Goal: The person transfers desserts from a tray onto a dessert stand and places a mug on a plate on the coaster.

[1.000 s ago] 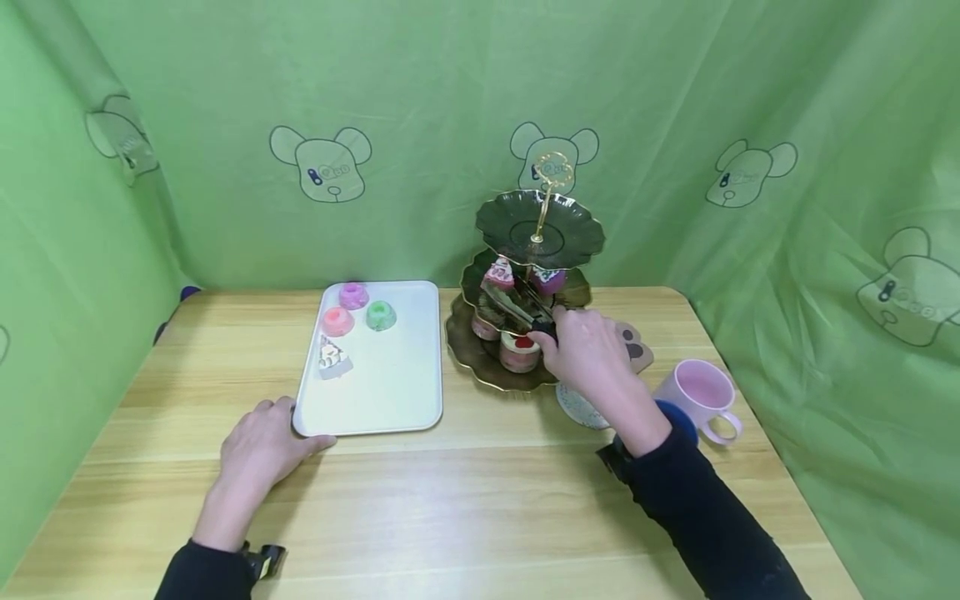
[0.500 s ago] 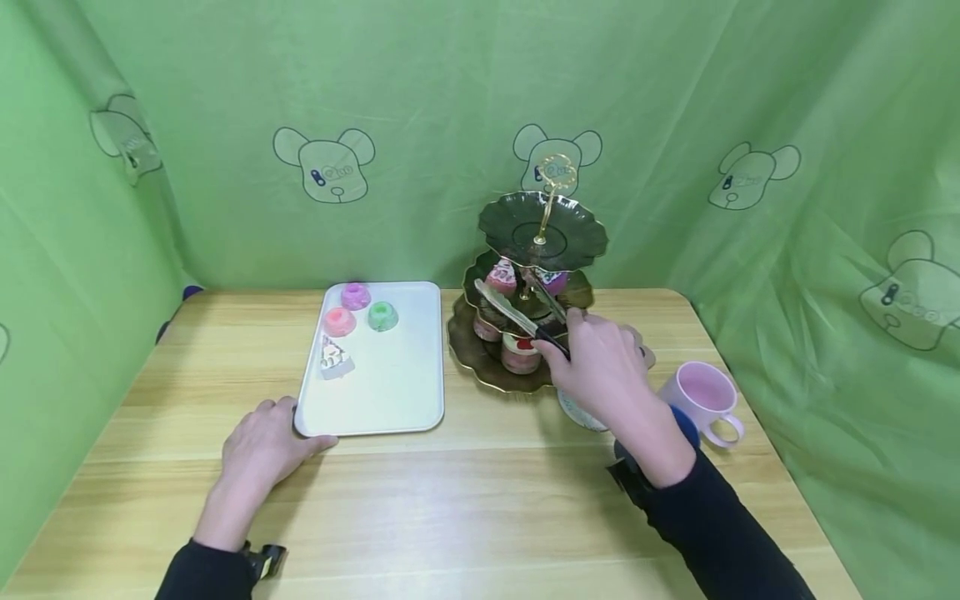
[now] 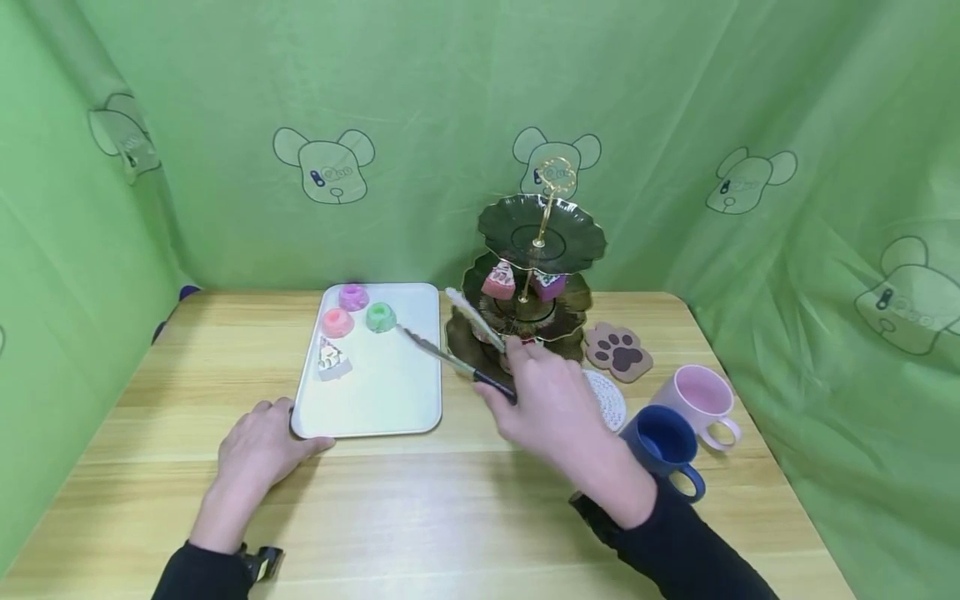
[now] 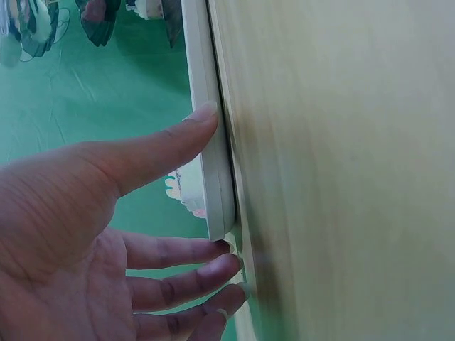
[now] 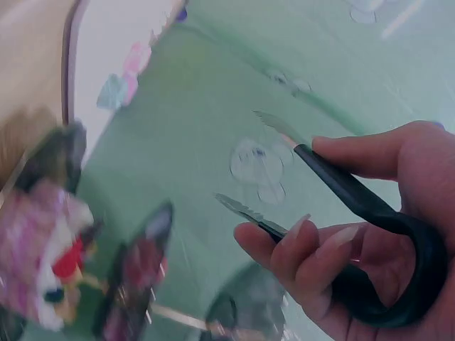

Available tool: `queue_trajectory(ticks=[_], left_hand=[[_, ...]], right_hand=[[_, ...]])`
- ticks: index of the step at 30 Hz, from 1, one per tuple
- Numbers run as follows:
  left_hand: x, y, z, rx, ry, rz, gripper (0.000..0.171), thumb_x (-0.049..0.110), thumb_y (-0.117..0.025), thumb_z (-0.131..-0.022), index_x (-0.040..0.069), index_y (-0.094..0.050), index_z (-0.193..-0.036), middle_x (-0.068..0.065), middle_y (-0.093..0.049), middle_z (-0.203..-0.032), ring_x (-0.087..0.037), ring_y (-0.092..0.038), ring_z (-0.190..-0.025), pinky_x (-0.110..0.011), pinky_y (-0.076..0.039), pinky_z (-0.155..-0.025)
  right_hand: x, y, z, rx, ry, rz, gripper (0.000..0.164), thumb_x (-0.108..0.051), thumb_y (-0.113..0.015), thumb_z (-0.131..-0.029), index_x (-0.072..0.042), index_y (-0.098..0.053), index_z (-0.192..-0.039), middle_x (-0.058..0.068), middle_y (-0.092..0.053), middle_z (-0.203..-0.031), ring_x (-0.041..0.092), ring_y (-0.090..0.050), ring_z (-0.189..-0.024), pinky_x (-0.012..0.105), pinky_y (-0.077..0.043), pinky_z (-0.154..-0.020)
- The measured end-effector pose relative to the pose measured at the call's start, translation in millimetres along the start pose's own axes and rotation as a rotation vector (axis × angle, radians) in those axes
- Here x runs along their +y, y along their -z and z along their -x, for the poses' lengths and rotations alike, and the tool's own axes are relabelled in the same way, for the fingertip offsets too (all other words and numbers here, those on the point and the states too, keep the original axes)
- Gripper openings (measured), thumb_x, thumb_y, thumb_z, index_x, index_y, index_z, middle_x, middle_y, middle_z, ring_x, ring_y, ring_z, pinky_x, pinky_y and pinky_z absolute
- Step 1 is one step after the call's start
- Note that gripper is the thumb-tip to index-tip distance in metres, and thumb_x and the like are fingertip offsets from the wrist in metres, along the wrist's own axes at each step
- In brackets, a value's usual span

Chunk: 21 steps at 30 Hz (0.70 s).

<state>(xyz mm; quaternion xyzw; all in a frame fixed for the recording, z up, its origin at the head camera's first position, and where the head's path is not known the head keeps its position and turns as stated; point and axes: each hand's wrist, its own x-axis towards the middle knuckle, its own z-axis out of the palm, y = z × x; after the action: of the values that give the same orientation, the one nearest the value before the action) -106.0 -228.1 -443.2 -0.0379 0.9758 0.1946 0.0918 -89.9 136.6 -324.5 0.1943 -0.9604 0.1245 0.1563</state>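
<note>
My right hand [image 3: 551, 408] grips black-handled tongs [image 3: 438, 351], which point left between the tiered stand and the tray. The tongs' arms are spread, with nothing between their tips, as the right wrist view also shows. My left hand [image 3: 258, 446] rests at the near left corner of the white tray [image 3: 390, 396], thumb along its front edge, fingers at its side. On the tray lie purple [image 3: 353, 297], pink [image 3: 337, 322] and green [image 3: 381, 317] ring-shaped sweets and a white cake slice [image 3: 332, 360]. Pink [image 3: 499, 282] and purple [image 3: 550, 286] cake slices sit on the stand's middle tier.
The dark scalloped three-tier stand [image 3: 517, 221] has a gold handle; my right hand hides much of its bottom tier. To its right are a paw-shaped coaster [image 3: 600, 343], a round white coaster [image 3: 609, 402], a pink mug [image 3: 682, 390] and a blue mug [image 3: 645, 446].
My right hand has drawn the tongs out from the stand's middle tier, leftward and nearer to me. The tongs' arms have spread wider. My left hand and the tray have stayed put.
</note>
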Motion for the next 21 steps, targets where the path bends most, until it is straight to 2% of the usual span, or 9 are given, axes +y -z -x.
queue_trajectory(ticks=[4, 10, 16, 21], left_hand=[[-0.7, 0.0, -0.2, 0.002, -0.007, 0.002, 0.090, 0.054, -0.090, -0.078, -0.013, -0.058, -0.129, -0.032, -0.062, -0.110, -0.047, -0.062, -0.096, -0.058, -0.053, -0.078], [-1.8, -1.1, 0.1, 0.005, -0.013, -0.002, 0.091, 0.054, -0.090, -0.078, -0.014, -0.058, -0.129, -0.032, -0.063, -0.109, -0.047, -0.063, -0.095, -0.058, -0.054, -0.077], [-2.0, -1.7, -0.2, 0.003, -0.008, -0.010, 0.093, 0.056, -0.090, -0.078, -0.013, -0.058, -0.131, -0.033, -0.062, -0.111, -0.049, -0.063, -0.098, -0.060, -0.054, -0.079], [-1.6, -1.2, -1.0, -0.004, 0.002, -0.007, 0.093, 0.055, -0.090, -0.078, -0.013, -0.057, -0.132, -0.031, -0.062, -0.110, -0.047, -0.063, -0.096, -0.058, -0.053, -0.078]], right_hand=[[-14.3, -24.1, -9.0, -0.014, 0.038, 0.008, 0.068, -0.047, -0.076, -0.096, 0.008, -0.065, -0.133, 0.017, -0.074, -0.103, 0.036, -0.071, -0.076, 0.049, -0.060, -0.060], [-31.9, -63.9, -25.1, -0.092, 0.058, 0.023, 0.073, -0.052, -0.073, -0.096, 0.008, -0.064, -0.136, 0.020, -0.074, -0.115, 0.037, -0.073, -0.081, 0.047, -0.062, -0.064], [-44.0, -99.9, -37.3, -0.181, 0.072, 0.056, 0.068, -0.054, -0.071, -0.097, 0.003, -0.066, -0.134, 0.013, -0.074, -0.108, 0.033, -0.073, -0.080, 0.043, -0.060, -0.062], [-52.2, -120.3, -46.0, -0.232, 0.089, 0.079, 0.062, -0.056, -0.071, -0.096, -0.002, -0.069, -0.127, 0.009, -0.073, -0.100, 0.030, -0.073, -0.083, 0.042, -0.059, -0.064]])
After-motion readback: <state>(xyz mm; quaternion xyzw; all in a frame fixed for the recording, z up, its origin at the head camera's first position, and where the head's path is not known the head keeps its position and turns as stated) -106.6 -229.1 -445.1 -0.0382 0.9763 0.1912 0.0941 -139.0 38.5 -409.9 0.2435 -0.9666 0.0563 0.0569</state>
